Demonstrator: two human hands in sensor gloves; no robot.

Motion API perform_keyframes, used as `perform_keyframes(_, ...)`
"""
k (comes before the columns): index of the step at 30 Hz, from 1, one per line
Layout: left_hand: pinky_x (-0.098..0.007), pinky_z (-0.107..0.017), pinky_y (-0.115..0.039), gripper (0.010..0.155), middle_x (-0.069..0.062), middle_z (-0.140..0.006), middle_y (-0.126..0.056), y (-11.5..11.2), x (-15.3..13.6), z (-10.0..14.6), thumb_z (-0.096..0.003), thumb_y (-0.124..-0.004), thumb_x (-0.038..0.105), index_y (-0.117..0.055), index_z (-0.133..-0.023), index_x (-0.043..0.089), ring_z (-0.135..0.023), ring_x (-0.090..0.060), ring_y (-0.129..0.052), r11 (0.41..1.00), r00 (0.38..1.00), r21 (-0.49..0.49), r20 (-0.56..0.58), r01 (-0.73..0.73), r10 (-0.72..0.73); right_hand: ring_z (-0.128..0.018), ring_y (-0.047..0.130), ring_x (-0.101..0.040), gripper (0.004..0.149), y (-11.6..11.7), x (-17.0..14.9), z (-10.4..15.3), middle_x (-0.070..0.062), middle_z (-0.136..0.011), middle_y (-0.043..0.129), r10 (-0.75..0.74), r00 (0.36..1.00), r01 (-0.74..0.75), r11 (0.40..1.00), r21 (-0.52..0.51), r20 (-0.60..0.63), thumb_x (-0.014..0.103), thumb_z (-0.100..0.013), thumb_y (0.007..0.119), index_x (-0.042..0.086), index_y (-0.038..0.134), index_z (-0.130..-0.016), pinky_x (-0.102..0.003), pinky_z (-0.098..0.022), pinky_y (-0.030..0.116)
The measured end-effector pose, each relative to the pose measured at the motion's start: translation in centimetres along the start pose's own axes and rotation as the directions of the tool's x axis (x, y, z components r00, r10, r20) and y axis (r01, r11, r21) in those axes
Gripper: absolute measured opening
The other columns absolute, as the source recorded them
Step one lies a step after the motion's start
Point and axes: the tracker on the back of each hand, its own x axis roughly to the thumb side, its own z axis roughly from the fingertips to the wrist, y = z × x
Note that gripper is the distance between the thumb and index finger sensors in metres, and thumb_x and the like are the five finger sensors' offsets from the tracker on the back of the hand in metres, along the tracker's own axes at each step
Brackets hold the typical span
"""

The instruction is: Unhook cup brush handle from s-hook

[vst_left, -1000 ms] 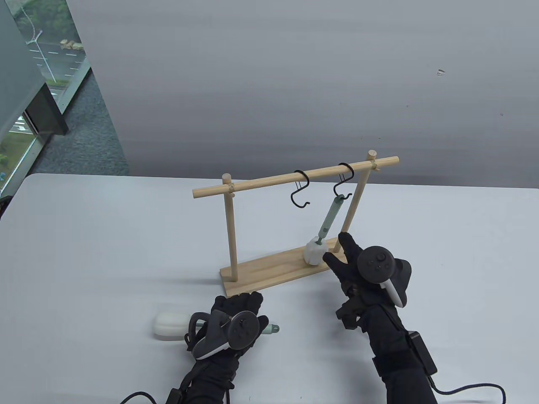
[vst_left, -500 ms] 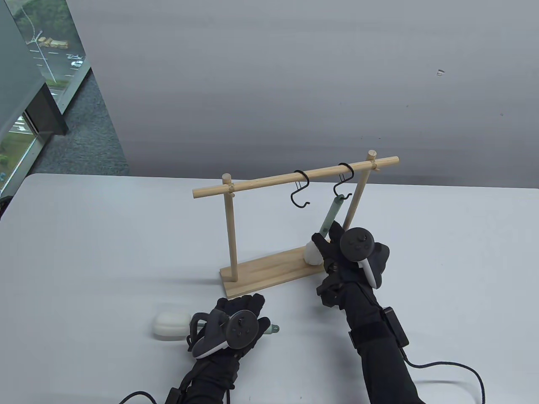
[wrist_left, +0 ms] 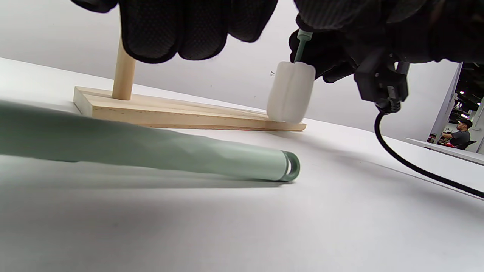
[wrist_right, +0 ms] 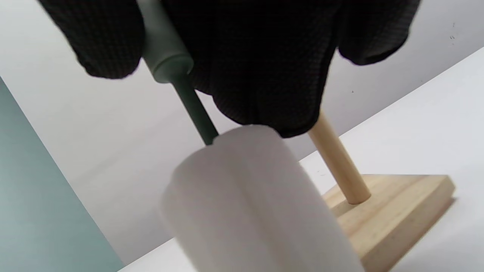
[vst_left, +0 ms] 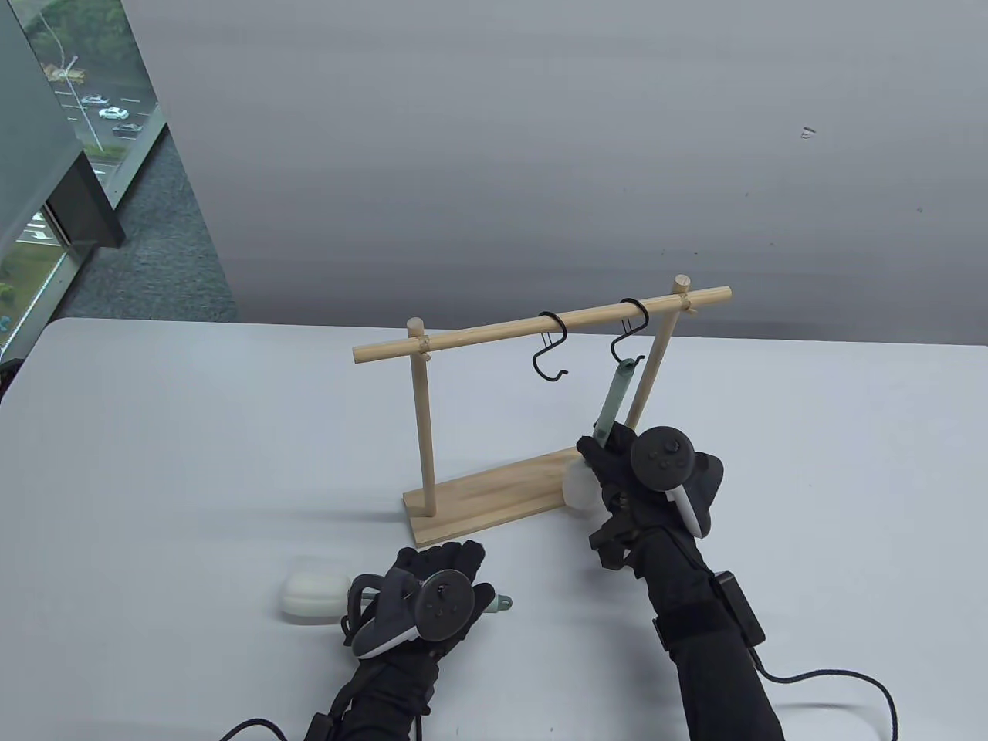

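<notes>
A wooden rack (vst_left: 478, 333) carries two black S-hooks. The right S-hook (vst_left: 631, 328) has the top of a cup brush's green handle (vst_left: 617, 394) at its lower curl. My right hand (vst_left: 603, 454) grips the lower part of that handle, just above the white sponge head (vst_left: 577, 491). The right wrist view shows the fingers (wrist_right: 264, 75) wrapped round the handle (wrist_right: 162, 56) above the sponge (wrist_right: 245, 204). My left hand (vst_left: 440, 575) lies open over a second brush's handle (wrist_left: 151, 151), which rests on the table.
The left S-hook (vst_left: 552, 351) is empty. The rack's base board (vst_left: 478, 502) lies between my hands, with an upright post (wrist_right: 336, 158) close to my right fingers. The second brush's sponge (vst_left: 312, 594) sits left of my left hand. A glove cable (wrist_left: 416, 166) trails on the table.
My right hand moved up and left from the rack's base to the hanging brush and closed round its handle. The brush now leans more upright and its sponge has swung toward me. The left hand stayed still.
</notes>
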Motion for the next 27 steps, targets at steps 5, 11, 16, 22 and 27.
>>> perform_keyframes(5,-0.063,-0.064,-0.060,0.061,-0.018,-0.099,-0.079,0.0,0.2,0.0,-0.0490,-0.067,0.049,-0.067,-0.099,0.014,-0.085,-0.046,-0.085,1.000,1.000,-0.007,0.005,0.009,-0.009,-0.053,0.104,-0.026,0.056,-1.6,-0.3,1.7,-0.011,-0.068,0.095,0.027,0.999,-0.027,1.000,-0.007,0.030,0.050,-0.044,0.075,0.009,0.080,-0.082,-0.059,-0.056,0.066)
perform_keyframes(11,-0.063,-0.063,-0.060,0.061,-0.019,-0.099,-0.079,0.0,0.2,0.0,-0.0489,-0.067,0.049,-0.067,-0.099,0.014,-0.086,-0.046,-0.085,1.000,1.000,-0.013,0.004,0.011,-0.011,-0.050,0.104,-0.024,0.056,-3.5,-0.5,3.4,-0.009,-0.065,0.096,0.031,0.999,-0.031,0.999,-0.012,0.044,0.051,-0.044,0.075,0.009,0.081,-0.081,-0.059,-0.056,0.066)
perform_keyframes(16,-0.063,-0.063,-0.060,0.061,-0.018,-0.099,-0.080,0.0,0.3,0.0,-0.0490,-0.067,0.050,-0.067,-0.099,0.014,-0.085,-0.046,-0.086,1.000,1.000,-0.017,0.007,0.009,-0.009,-0.049,0.104,-0.024,0.056,-5.0,-0.3,4.1,-0.009,-0.064,0.096,0.024,0.999,-0.022,0.999,-0.030,0.048,0.051,-0.044,0.075,0.009,0.082,-0.080,-0.059,-0.056,0.066)
perform_keyframes(22,-0.063,-0.063,-0.060,0.060,-0.019,-0.099,-0.080,0.0,0.4,-0.1,-0.0490,-0.067,0.050,-0.067,-0.098,0.015,-0.085,-0.046,-0.086,1.000,1.000,-0.019,0.015,0.007,-0.006,-0.050,0.104,-0.024,0.056,-6.5,-0.2,4.6,-0.009,-0.064,0.096,0.014,0.999,-0.011,0.998,-0.065,0.045,0.051,-0.044,0.075,0.009,0.081,-0.080,-0.059,-0.056,0.066)
perform_keyframes(27,-0.063,-0.063,-0.060,0.060,-0.018,-0.099,-0.079,-0.1,0.4,-0.1,-0.0490,-0.067,0.050,-0.067,-0.099,0.015,-0.086,-0.046,-0.085,1.000,1.000,-0.023,0.012,0.004,-0.004,-0.050,0.104,-0.024,0.056,-7.7,-0.3,5.4,-0.010,-0.065,0.096,0.020,0.998,-0.013,0.995,-0.098,0.067,0.050,-0.044,0.075,0.009,0.081,-0.081,-0.060,-0.056,0.066)
